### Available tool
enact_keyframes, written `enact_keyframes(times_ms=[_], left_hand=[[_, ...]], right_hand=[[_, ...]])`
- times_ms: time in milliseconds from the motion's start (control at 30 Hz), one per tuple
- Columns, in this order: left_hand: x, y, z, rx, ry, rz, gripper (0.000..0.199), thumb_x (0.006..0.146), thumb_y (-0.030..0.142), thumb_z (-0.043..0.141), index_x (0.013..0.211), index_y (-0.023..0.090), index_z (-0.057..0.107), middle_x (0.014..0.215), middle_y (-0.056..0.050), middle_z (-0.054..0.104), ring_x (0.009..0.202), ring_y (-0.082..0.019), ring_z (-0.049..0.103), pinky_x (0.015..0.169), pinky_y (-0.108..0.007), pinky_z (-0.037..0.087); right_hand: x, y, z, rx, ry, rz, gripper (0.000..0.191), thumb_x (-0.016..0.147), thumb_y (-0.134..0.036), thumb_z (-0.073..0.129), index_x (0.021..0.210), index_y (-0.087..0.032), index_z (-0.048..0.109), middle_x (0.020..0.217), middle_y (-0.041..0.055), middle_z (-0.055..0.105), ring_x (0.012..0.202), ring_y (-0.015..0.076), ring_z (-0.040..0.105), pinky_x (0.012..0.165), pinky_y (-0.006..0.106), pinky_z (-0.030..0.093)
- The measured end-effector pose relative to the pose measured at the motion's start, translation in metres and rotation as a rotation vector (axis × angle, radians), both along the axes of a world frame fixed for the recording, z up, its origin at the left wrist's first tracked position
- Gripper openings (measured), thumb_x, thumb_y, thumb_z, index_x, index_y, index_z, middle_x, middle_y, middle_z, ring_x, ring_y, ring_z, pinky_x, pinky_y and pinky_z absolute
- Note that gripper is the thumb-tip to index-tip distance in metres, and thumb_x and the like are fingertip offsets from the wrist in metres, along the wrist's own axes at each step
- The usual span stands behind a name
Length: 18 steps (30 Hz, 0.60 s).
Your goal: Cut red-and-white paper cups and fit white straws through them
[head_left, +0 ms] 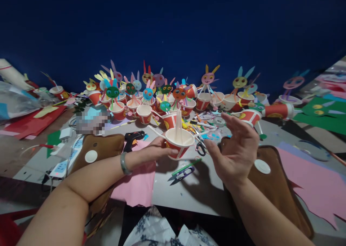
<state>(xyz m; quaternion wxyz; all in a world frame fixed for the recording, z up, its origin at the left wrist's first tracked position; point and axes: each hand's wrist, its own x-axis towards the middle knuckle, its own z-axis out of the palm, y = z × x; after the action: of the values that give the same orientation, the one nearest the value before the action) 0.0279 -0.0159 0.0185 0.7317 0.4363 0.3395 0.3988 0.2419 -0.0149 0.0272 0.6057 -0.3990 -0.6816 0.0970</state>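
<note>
Blue wall (173, 33) at 12, cluttered table (167, 192) below. Your cup (180, 150) sits dead center; left hand (156, 149), at 9, pinches its side. Right hand (235, 154), at 3: empty, thumb spread wide. Squeezing too hard could buckle the cup.

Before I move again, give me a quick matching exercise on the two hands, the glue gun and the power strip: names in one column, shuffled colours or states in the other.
Column one:
1. Left hand
2. Right hand
3. Glue gun
4. Power strip

Column two:
A. White with blue socket panels
B. Raised, thumb and fingers spread apart
C. Mostly black
D. Holding a red-and-white paper cup

Right pairs: 1-D, 2-B, 3-C, 4-A
</note>
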Motion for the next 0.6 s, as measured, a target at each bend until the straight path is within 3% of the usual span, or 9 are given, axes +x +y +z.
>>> enact_keyframes(times_ms=[133,267,433,600], left_hand=[[0.001,0.001,-0.006,-0.073,-0.09,0.081,0.053,0.066,0.031,0.089,0.114,0.02,0.069,0.121,-0.01,0.071,0.117,-0.025,0.064,0.1,-0.037,0.048],[0.001,0.0,-0.007,-0.073,-0.088,0.078,0.052,0.066,0.031,0.089,0.113,0.021,0.07,0.12,-0.01,0.072,0.11,-0.022,0.066,0.099,-0.035,0.049],[0.002,0.001,-0.008,-0.026,-0.068,0.063,0.065,0.064,0.03,0.091,0.123,0.022,0.066,0.115,-0.009,0.073,0.117,-0.023,0.064,0.102,-0.035,0.045],[-0.001,0.004,-0.01,0.01,-0.042,0.036,0.057,0.064,0.029,0.09,0.116,0.018,0.068,0.114,-0.01,0.074,0.11,-0.023,0.066,0.099,-0.034,0.046]], right_hand=[[-0.002,0.01,-0.003,-0.237,0.23,0.059,0.063,0.084,-0.046,0.074,0.139,-0.03,0.047,0.139,0.0148,0.058,0.131,0.0331,0.056,0.106,0.053,0.049],[-0.005,0.018,-0.013,-0.545,0.263,0.247,0.03,0.089,-0.049,0.067,0.106,-0.025,0.072,0.112,0.0081,0.074,0.11,0.0293,0.068,0.097,0.047,0.054],[-0.006,0.019,-0.017,-0.515,0.146,0.17,0.027,0.091,-0.046,0.064,0.089,-0.023,0.077,0.1,0.0058,0.078,0.1,0.0279,0.07,0.092,0.043,0.053],[-0.003,0.022,-0.013,-0.431,-0.023,0.098,0.028,0.092,-0.045,0.062,0.08,-0.022,0.073,0.083,0.004,0.076,0.083,0.0241,0.069,0.081,0.038,0.053]])
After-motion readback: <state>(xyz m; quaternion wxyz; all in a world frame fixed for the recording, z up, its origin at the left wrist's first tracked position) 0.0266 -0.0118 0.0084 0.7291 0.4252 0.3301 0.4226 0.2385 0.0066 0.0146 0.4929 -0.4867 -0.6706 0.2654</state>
